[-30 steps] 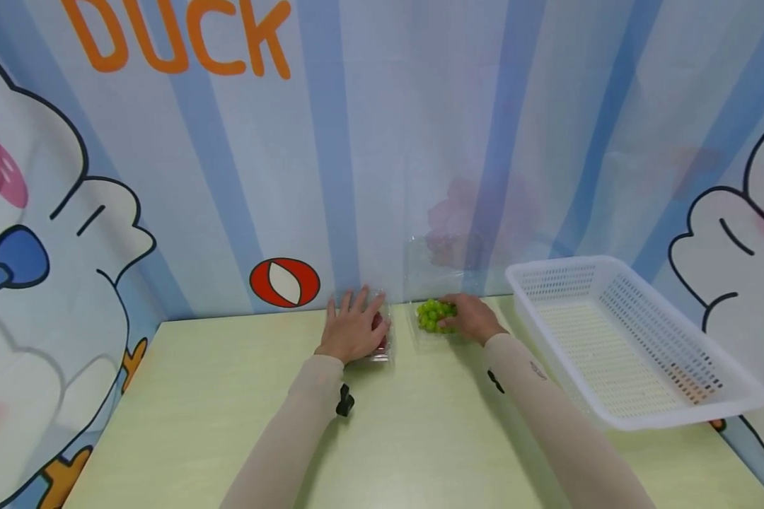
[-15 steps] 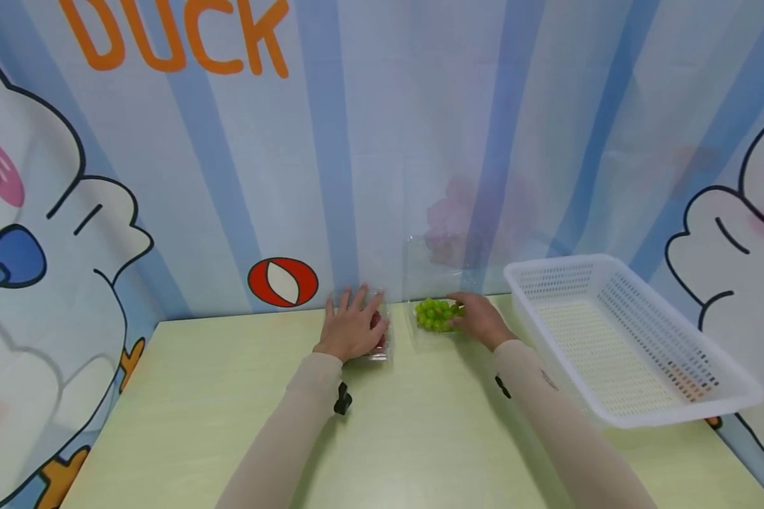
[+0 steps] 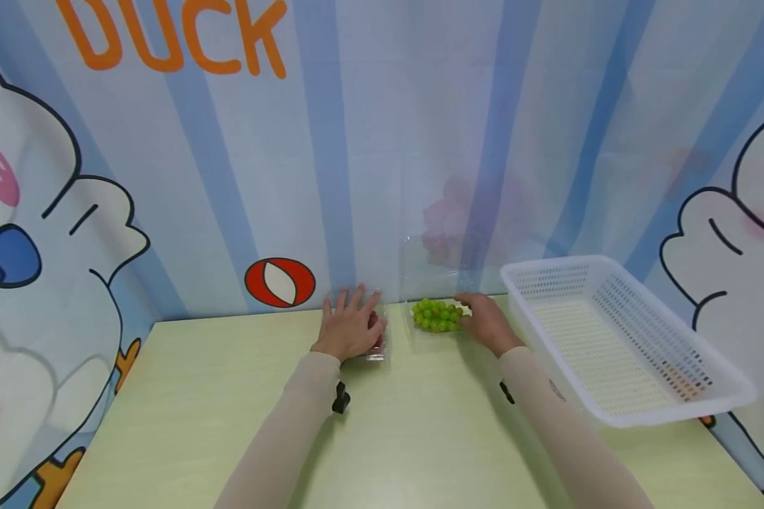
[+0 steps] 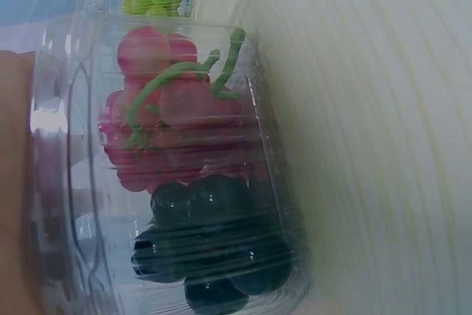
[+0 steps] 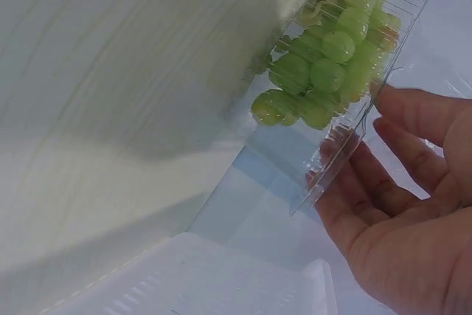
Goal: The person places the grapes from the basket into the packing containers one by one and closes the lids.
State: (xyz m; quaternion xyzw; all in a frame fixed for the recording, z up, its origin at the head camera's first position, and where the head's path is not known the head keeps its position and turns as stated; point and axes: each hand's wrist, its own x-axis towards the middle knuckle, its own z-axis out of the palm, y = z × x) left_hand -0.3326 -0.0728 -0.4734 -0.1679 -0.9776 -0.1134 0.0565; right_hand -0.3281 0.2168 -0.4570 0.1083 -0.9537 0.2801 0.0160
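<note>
My left hand [image 3: 345,332] lies with spread fingers on top of a clear plastic fruit box [image 3: 375,356], whose lid is down. Through its wall the left wrist view shows a bunch of red grapes [image 4: 181,105] with a green stem, and dark grapes [image 4: 221,212] beside them. To the right, a bunch of green grapes [image 3: 436,315] sits in a second clear box [image 5: 409,16], its lid [image 3: 442,261] raised against the backdrop. At this box's right edge is my right hand [image 3: 489,325], fingers loosely bent, fingertips at the rim and off the grapes.
A white perforated plastic basket [image 3: 601,417] stands at the right of the pale wooden table [image 3: 229,396]. Behind the boxes hangs a striped blue cartoon backdrop [image 3: 382,141], close to the table's back edge.
My right hand has let go of the green grapes and drawn back to the right, to the box's edge. The left hand stays on its box.
</note>
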